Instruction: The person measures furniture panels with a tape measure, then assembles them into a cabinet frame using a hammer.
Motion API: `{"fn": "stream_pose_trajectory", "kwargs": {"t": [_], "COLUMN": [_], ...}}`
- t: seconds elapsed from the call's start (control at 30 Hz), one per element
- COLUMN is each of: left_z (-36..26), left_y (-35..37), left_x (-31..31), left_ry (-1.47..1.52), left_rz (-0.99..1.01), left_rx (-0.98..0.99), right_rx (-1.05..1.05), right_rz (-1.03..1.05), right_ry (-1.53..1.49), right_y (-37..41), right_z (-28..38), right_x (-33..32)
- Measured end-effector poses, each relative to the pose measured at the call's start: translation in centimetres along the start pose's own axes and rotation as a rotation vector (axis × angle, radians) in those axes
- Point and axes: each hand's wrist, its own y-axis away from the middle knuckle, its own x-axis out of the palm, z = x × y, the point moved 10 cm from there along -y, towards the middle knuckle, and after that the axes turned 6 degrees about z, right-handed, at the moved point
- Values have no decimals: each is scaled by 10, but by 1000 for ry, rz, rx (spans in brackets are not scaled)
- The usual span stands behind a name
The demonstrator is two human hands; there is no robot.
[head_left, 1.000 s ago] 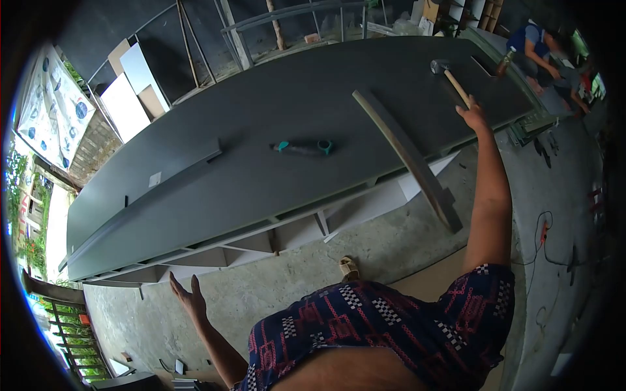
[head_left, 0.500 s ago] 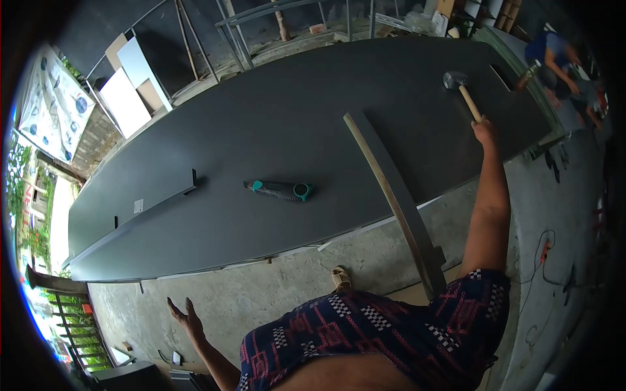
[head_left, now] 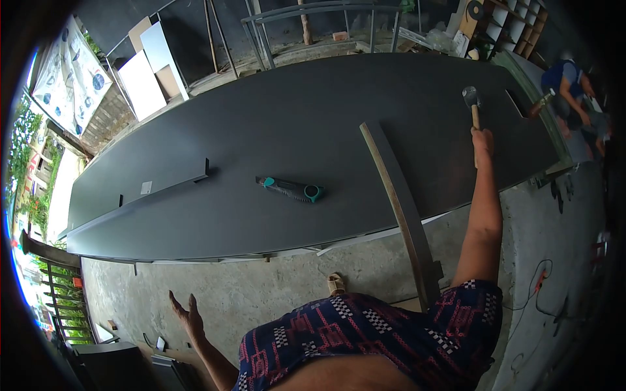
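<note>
My right hand (head_left: 482, 143) is wrapped round the wooden handle of a hammer (head_left: 475, 117), whose dark head is over the right part of a large dark panel (head_left: 287, 117). Off the panel's near edge, my left hand (head_left: 188, 317) hangs over the concrete floor with its fingers apart, holding nothing. A black and teal tool (head_left: 291, 189) lies on the middle of the panel. Between it and the hammer, a long narrow dark strip (head_left: 403, 208) with a pale edge crosses the panel's near edge. Another thin dark strip (head_left: 150, 195) lies at the left.
Another person (head_left: 567, 85) is at the far right, beyond a green edge (head_left: 541, 98). Metal railing (head_left: 319, 10) and wooden shelves (head_left: 515, 26) stand behind the panel. An orange object with a cable (head_left: 540, 282) lies on the floor at the right. White boards (head_left: 141, 85) lean at the back left.
The hammer in my right hand has turned more upright, its head now above my hand. The view has shifted, so the panel sits differently in the frame. My left hand remains open.
</note>
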Motion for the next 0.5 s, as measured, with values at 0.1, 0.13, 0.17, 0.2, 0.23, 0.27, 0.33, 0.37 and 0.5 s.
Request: {"fn": "stream_pose_trajectory", "kwargs": {"t": [0.1,0.13,0.17,0.2,0.23,0.27,0.33,0.37,0.5], "left_z": [-13,-21,-31,-35,-38,-38,-41,-44,-58], "left_y": [-2,-1,-1,8,4,0,-4,-3,19], "left_x": [9,11,14,13,13,16,20,23,46], "left_ry": [55,73,91,111,139,171,248,290,444], "left_rz": [44,67,89,109,121,131,144,172,347], "left_rx": [7,1,-6,-14,13,41,93,91,292], "right_rx": [-46,-59,-71,-100,-136,-175,-256,-298,-439], "right_rz": [181,254,327,345,360,373,354,343,348], "right_ry": [-545,-720,-895,-921,-951,-980,-1025,-1045,-1214], "right_y": [3,24,49,76,103,128,168,185,254], "right_z": [-7,1,10,13,26,37,54,63,75], "right_x": [16,13,8,-8,-22,-36,-64,-79,-124]}}
